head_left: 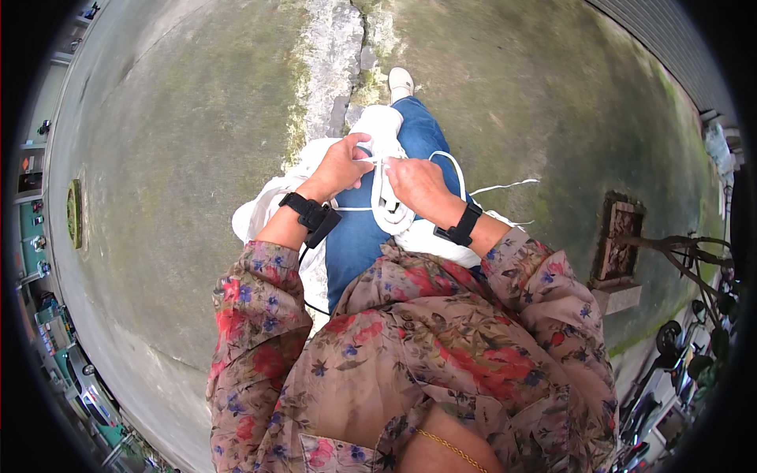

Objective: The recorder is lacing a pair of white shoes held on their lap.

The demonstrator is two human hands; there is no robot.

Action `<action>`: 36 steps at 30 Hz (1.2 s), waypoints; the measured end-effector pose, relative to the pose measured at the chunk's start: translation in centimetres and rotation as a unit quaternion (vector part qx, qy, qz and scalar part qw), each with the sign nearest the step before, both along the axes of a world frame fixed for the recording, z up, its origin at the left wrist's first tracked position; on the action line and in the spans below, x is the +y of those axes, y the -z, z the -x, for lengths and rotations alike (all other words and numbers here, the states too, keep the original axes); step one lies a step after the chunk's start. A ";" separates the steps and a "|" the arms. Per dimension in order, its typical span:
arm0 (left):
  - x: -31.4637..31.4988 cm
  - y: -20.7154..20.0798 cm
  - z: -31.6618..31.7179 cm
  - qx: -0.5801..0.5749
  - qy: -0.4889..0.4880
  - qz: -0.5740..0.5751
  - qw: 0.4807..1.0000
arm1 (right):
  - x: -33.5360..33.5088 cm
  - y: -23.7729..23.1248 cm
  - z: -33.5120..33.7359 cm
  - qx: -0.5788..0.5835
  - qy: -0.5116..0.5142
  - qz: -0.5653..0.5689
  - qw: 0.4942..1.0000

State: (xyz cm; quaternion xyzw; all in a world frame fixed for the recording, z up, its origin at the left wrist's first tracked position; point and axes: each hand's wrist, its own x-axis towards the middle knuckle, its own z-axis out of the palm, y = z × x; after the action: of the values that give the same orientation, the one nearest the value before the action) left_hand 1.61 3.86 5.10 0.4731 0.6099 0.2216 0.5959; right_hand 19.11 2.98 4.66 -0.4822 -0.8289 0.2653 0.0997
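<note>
White cloth (378, 121) lies bunched across my lap over my blue jeans (352, 252). My left hand (341, 167) is closed in a pinch on a white strip (367, 160) above my thigh. Close beside it, my right hand (416, 186) pinches the same strip, its fingertips almost meeting the left ones. Below the hands a flat white band (386, 216) hangs in a loop. Another white loop (453, 164) arches past my right hand, and a thin frayed strand (506, 186) trails off to the right. My fingers partly hide where the strip is gripped.
Mossy concrete ground (197, 142) surrounds me, with a pale cracked strip (327, 55) running ahead. My shoe (400, 82) points forward. To the right stand a brick-edged planter (619, 236) and a thin bare tree (678, 243); motorbikes (670, 370) are parked behind. Vehicles (91, 390) line the left edge.
</note>
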 end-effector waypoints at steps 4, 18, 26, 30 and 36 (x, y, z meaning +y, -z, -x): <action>0.1 0.9 0.0 -0.037 -0.044 0.003 0.998 | 0.4 -0.3 0.3 -0.001 -0.009 -0.023 1.000; 0.0 1.4 0.2 -0.053 -0.071 0.004 0.996 | 1.6 0.3 2.2 -0.060 -0.124 -0.059 0.989; -0.3 -0.9 0.2 -0.050 -0.051 -0.013 0.997 | 2.0 -2.9 0.4 -0.100 -0.190 0.024 0.976; 0.0 -1.6 1.4 -0.104 -0.063 0.003 0.993 | 3.3 -8.2 -5.5 0.303 -0.079 0.518 0.796; 1.1 -2.0 0.6 -0.048 -0.017 0.079 0.996 | 4.7 -19.1 -15.2 0.782 -0.117 0.270 0.550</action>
State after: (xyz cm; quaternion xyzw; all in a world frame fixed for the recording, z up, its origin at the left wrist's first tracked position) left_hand 1.00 4.93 7.05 0.4029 0.6042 0.2049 0.6563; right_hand 34.29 7.73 23.77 0.0125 -0.3625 0.7581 0.5419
